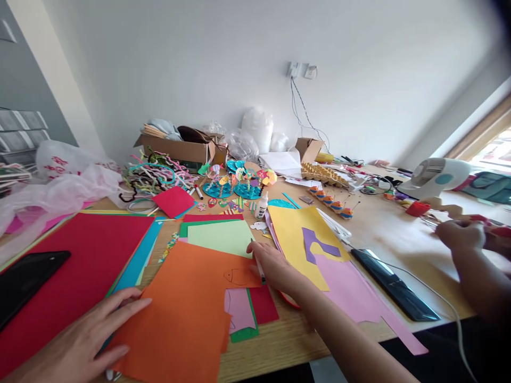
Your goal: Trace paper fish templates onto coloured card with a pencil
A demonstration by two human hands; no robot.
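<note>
A large sheet of orange paper lies in front of me with a fish outline drawn in dark line near its right edge. My right hand rests beside the drawing, its fingers closed round a white marker that points down toward the paper. At the sheet's lower left edge lies my left hand, fingers spread and nothing gripped. Under the orange sheet, pale green paper, pink paper and dark red paper stick out.
Left stands a red paper stack with a black phone. To the right are yellow paper, pink scraps and a black glossy case. A glue bottle stands behind. Another person's hands work at far right.
</note>
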